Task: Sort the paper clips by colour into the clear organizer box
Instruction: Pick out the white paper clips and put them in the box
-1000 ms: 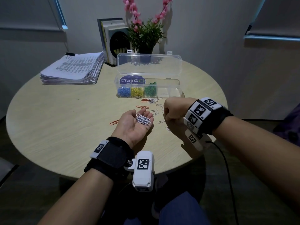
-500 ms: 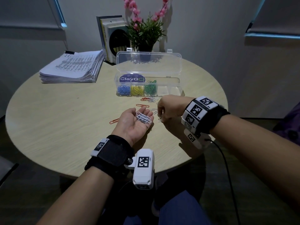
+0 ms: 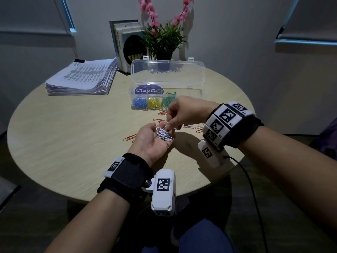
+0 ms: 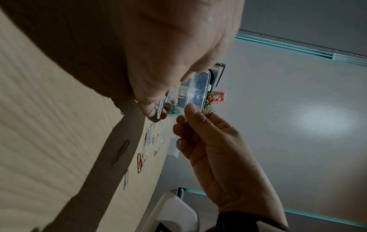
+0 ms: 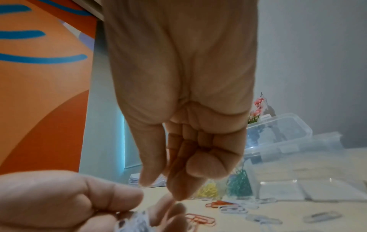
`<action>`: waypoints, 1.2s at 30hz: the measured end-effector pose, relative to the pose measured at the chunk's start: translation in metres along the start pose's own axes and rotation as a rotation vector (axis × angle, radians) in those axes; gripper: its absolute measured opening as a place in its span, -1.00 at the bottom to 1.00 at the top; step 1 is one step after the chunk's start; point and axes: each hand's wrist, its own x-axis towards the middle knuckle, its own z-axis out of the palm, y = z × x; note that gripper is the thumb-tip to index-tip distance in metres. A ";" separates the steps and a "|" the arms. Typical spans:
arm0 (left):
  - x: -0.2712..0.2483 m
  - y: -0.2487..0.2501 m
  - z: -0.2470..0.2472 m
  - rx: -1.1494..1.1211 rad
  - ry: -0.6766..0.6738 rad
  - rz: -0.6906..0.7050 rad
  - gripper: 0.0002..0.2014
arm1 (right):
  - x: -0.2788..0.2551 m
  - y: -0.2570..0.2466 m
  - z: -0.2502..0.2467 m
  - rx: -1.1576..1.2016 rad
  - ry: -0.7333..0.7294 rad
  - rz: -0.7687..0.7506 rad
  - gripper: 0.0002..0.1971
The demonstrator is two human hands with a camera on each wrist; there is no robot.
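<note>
My left hand (image 3: 152, 138) lies palm up over the table and cups a small heap of white paper clips (image 3: 164, 136). Just above its fingers hovers my right hand (image 3: 169, 124), thumb and forefinger pointing down at the heap and the other fingers curled in. No clip shows plainly between those tips (image 5: 147, 177). The clear organizer box (image 3: 184, 88) stands open behind, with blue clips (image 3: 139, 103), yellow clips (image 3: 155, 103) and green clips (image 3: 167, 101) in separate compartments. Orange clips (image 3: 129, 137) and more white clips (image 3: 191, 126) lie loose on the table.
A thick stack of printed paper (image 3: 82, 77) sits at the back left of the round wooden table (image 3: 63, 134). Books (image 3: 125, 42) and a potted plant (image 3: 162, 39) stand behind the box. A black cable (image 3: 251, 179) hangs from my right wrist.
My right hand rose from the table at the right and moved left, to just above the left hand's fingers. The left hand stayed put, still cupping the white clips.
</note>
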 end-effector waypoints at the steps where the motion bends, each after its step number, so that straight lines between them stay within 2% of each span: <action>1: 0.000 -0.001 0.001 0.002 0.000 -0.001 -0.62 | 0.000 -0.003 -0.001 -0.010 0.009 -0.010 -0.84; 3: -0.001 -0.001 0.001 0.015 0.018 0.010 -0.64 | -0.001 -0.001 -0.003 -0.070 0.024 0.035 -0.87; 5: 0.000 -0.001 0.000 0.020 0.033 0.021 -0.63 | -0.006 0.006 -0.002 -0.227 -0.008 0.135 -0.90; 7: 0.000 0.000 -0.001 0.005 0.046 0.026 -0.63 | -0.012 0.013 0.003 -0.420 -0.099 0.227 -0.77; 9: 0.000 0.000 -0.001 -0.007 0.050 0.023 -0.64 | -0.016 0.018 0.011 -0.484 -0.167 0.268 -0.67; 15: -0.001 0.000 -0.002 -0.003 0.069 0.046 -0.65 | -0.009 0.020 0.016 -0.399 -0.181 0.212 -0.79; 20: -0.002 0.003 -0.003 -0.033 0.086 0.054 -0.65 | 0.010 0.022 0.018 -0.343 -0.006 0.118 -0.85; 24: -0.003 0.004 -0.002 -0.037 0.078 0.052 -0.64 | 0.019 0.023 0.020 -0.378 0.030 0.061 -0.79; 31: -0.001 0.004 -0.004 -0.022 0.076 0.034 -0.64 | 0.015 0.025 0.023 -0.438 -0.024 0.112 -0.82; 36: -0.002 0.006 -0.005 -0.025 0.067 0.042 -0.64 | 0.014 0.023 0.025 -0.377 0.021 0.123 -0.87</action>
